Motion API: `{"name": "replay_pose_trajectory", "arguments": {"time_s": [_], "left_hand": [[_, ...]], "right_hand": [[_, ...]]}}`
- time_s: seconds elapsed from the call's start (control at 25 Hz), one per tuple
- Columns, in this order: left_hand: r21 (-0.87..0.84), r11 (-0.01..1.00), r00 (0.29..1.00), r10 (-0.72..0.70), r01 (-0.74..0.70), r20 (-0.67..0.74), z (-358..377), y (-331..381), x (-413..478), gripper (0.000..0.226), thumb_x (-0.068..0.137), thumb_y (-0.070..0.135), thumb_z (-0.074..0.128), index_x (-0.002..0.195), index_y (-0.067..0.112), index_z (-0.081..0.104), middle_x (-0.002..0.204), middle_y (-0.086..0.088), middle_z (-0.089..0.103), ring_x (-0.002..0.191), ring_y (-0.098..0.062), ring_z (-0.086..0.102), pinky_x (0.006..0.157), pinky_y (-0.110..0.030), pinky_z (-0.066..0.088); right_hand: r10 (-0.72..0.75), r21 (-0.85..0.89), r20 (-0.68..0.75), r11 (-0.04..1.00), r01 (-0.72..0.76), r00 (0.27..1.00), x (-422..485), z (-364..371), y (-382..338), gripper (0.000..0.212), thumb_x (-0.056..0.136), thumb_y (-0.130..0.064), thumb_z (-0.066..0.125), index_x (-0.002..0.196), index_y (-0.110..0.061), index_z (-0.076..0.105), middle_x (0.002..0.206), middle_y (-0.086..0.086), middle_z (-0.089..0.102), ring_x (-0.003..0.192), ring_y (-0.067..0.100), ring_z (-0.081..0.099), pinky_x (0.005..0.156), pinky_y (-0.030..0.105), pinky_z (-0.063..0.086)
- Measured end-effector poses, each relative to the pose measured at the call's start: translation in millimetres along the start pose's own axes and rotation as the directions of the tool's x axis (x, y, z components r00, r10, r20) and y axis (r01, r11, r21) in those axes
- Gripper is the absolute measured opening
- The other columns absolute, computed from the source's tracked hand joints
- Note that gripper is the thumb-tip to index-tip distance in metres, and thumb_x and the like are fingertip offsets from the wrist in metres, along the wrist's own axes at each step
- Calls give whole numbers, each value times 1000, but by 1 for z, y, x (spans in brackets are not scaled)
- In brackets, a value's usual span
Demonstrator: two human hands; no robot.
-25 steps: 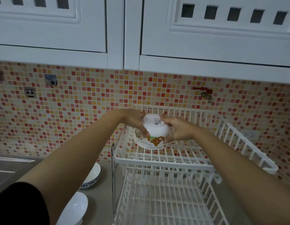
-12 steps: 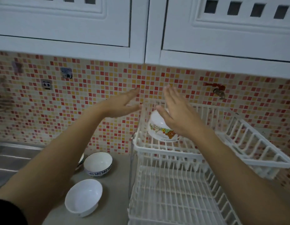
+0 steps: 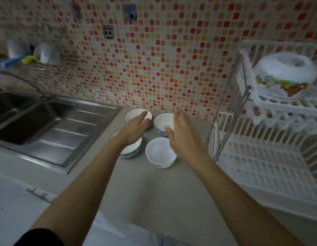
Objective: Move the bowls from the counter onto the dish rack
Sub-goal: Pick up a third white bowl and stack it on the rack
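Several white bowls stand upright on the grey counter (image 3: 154, 192) by the tiled wall: a plain white bowl (image 3: 160, 152) at the front, a blue-patterned bowl (image 3: 162, 124) behind it, a dark-rimmed bowl (image 3: 134, 115) at the back left, and a blue-rimmed bowl (image 3: 132, 148) partly under my left wrist. My left hand (image 3: 134, 129) hovers open over the left two bowls. Flat and open, my right hand (image 3: 182, 135) hangs over the right two. A cartoon-printed bowl (image 3: 283, 77) lies upside down on the top tier of the white dish rack (image 3: 260, 157) at the right.
A steel sink (image 3: 30, 118) with drainboard fills the left side, its tap (image 3: 17, 80) curving above. A shelf with cloths and a bag (image 3: 46, 54) sits at the far left on the wall. The rack's lower tier (image 3: 264, 167) holds nothing.
Both hands let go of the cartoon bowl, which stays on the rack's top tier, and came down and left over the bowls on the counter. The view swung down and left.
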State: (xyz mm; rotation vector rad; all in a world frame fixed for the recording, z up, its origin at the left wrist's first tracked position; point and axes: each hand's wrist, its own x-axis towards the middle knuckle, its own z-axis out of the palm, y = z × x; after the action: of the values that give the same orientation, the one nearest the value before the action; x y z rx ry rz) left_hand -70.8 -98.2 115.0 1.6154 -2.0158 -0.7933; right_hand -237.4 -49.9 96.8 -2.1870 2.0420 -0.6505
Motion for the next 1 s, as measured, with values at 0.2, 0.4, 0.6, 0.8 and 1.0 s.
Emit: {"name": "replay_pose_trajectory", "arguments": {"time_s": [0.2, 0.4, 0.6, 0.8, 1.0], "left_hand": [[-55, 985, 983, -160, 165, 90, 64, -63, -5, 39, 100, 26, 33, 129, 2, 44, 131, -20, 53, 124, -35, 47, 94, -36, 36], [-116, 950, 956, -281, 289, 81, 118, -99, 14, 37, 98, 14, 35, 125, -10, 39, 125, -29, 52, 115, -43, 49, 95, -43, 41], [-145, 928, 938, -330, 344, 109, 133, -99, 24, 41, 96, 7, 33, 137, -2, 34, 134, -23, 51, 119, -39, 50, 95, -39, 42], [-204, 949, 969, -246, 240, -7, 117, -82, 21, 44, 88, -4, 36, 131, 0, 43, 125, -21, 56, 114, -38, 53, 89, -35, 43], [-612, 738, 924, -381, 284, -30, 68, -41, 25, 44, 96, 40, 34, 126, 13, 53, 125, -10, 59, 112, -30, 57, 92, -39, 49]], "right_hand": [[276, 77, 157, 954, -291, 948, 2, 99, 32, 64, 98, -34, 37, 147, 0, 14, 157, 15, 13, 144, 31, 17, 115, 36, 19], [510, 202, 304, 791, -578, 804, 15, 153, 60, 63, 99, -35, 35, 147, -1, 13, 152, 24, 25, 138, 37, 28, 111, 43, 24], [497, 230, 306, 789, -570, 812, 20, 175, 72, 49, 100, -24, 34, 143, -2, 27, 143, 23, 42, 128, 39, 44, 105, 42, 34], [469, 325, 215, 793, -516, 856, 19, 154, 74, 40, 98, -10, 34, 136, 0, 36, 128, 26, 55, 114, 41, 54, 95, 42, 43], [295, 467, 79, 833, -297, 952, 17, 86, 56, 34, 99, -13, 35, 131, -1, 35, 125, 19, 54, 110, 34, 55, 87, 40, 46]]}}
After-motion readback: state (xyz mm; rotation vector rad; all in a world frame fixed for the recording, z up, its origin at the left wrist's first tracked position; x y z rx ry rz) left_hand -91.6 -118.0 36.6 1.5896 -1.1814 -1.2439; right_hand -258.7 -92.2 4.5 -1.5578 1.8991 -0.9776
